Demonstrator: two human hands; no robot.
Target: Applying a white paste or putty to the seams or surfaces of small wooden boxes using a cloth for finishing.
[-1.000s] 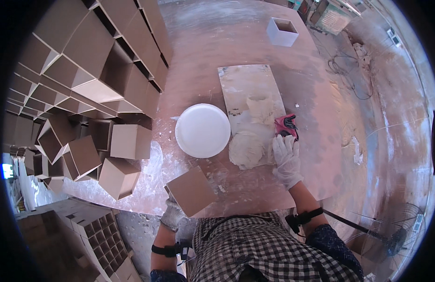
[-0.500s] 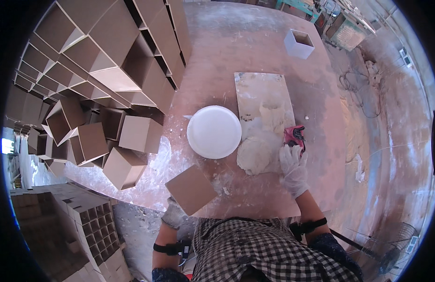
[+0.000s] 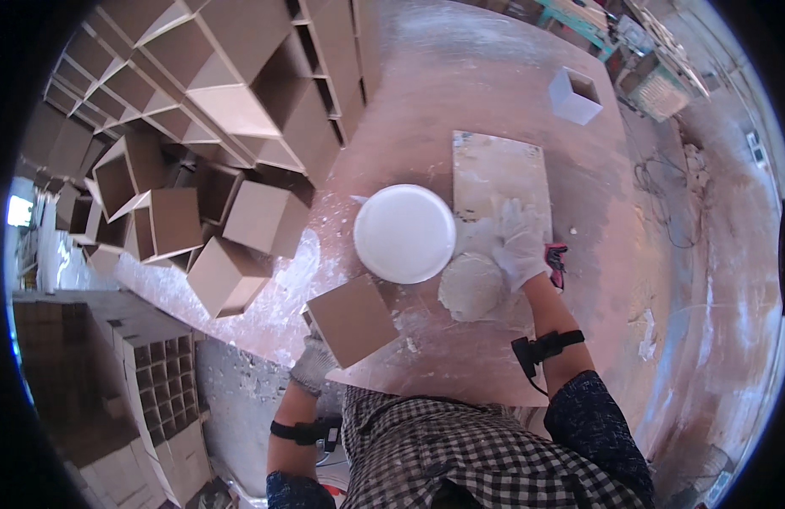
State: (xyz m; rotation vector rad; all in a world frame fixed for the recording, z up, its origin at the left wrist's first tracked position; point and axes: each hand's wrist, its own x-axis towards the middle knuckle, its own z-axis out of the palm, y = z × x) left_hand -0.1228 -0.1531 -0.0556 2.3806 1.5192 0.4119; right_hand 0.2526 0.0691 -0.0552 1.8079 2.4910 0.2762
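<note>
My left hand (image 3: 313,361), in a grey knit glove, grips the lower left edge of a brown board box (image 3: 352,321) at the table's near edge. Its fingertips are hidden by the box. My right hand (image 3: 523,248), in a thin whitish glove, lies with its fingers stretched out over the near part of a pale, smeared board (image 3: 499,161). A round lump of off-white paste (image 3: 471,287) sits just left of its wrist. Beside that wrist, on the right, is a crumpled pink and black thing (image 3: 556,263), partly covered. Left of the paste stands a round white dish (image 3: 405,233).
Stacked open brown boxes (image 3: 231,110) rise at the far left, with several loose boxes (image 3: 261,216) tumbled before them. A white box (image 3: 575,95) stands on the dusty reddish table (image 3: 409,110) at the far right. A gridded stack (image 3: 163,377) stands at the lower left.
My right hand has left the pink and black thing and moved away from me onto the board, its fingers now stretched out. My left hand keeps the box. The whole view has shifted slightly.
</note>
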